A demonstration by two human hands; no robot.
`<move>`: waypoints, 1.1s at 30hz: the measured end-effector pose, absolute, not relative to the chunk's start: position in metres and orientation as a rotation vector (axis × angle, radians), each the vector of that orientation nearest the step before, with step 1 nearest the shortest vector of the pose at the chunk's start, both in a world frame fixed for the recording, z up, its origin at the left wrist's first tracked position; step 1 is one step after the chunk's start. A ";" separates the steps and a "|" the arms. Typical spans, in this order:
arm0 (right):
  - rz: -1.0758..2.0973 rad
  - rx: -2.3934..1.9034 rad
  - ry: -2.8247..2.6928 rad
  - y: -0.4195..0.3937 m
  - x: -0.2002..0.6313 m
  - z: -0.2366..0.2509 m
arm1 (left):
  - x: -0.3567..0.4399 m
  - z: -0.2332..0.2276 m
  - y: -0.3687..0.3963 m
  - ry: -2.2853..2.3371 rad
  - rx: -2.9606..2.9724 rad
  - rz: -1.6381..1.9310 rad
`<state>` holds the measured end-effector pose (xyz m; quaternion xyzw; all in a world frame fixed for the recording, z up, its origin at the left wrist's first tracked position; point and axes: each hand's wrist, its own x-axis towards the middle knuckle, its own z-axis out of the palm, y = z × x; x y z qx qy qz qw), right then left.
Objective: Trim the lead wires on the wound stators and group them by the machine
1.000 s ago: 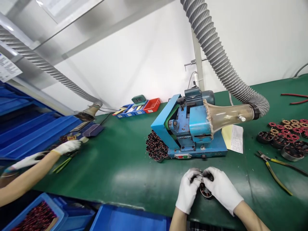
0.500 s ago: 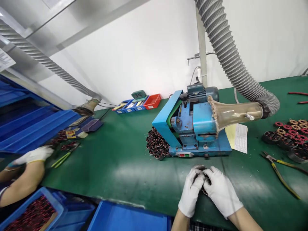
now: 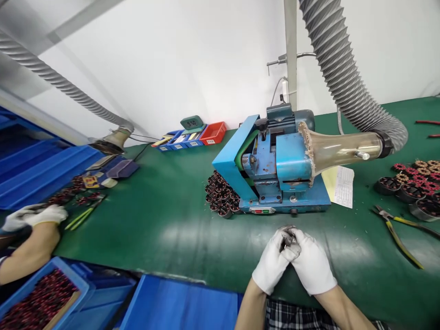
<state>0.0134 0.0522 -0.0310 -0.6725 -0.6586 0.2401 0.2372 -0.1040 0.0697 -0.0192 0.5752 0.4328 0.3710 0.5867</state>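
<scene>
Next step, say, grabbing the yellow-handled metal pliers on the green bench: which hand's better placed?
Right, most likely. The white-gloved right hand is nearer the pliers; the white-gloved left hand would have to reach across it. The hands meet, so the right would first need to come free.

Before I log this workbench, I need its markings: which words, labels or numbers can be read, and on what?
"9 50", seemingly, on the green box.
Too small: white labels on blue bins and red bin.
Too small: print on the paper sheet.
Blurred: yellow label at left.
</scene>
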 end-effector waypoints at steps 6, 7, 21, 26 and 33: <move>0.710 -1.838 -1.661 0.054 0.016 -0.037 | -0.097 -0.026 0.066 1.026 1.111 0.913; 0.720 -1.826 -1.645 0.055 0.017 -0.036 | -0.097 -0.028 0.066 1.006 1.037 0.940; 1.319 -1.420 -0.978 0.053 0.050 -0.020 | -0.123 -0.040 0.056 1.127 1.458 0.964; 1.418 -1.310 -0.849 0.060 0.043 -0.018 | -0.097 -0.035 0.049 1.420 2.042 0.768; 1.290 -1.179 -0.532 0.061 0.082 0.003 | -0.083 -0.041 0.035 1.584 2.126 0.891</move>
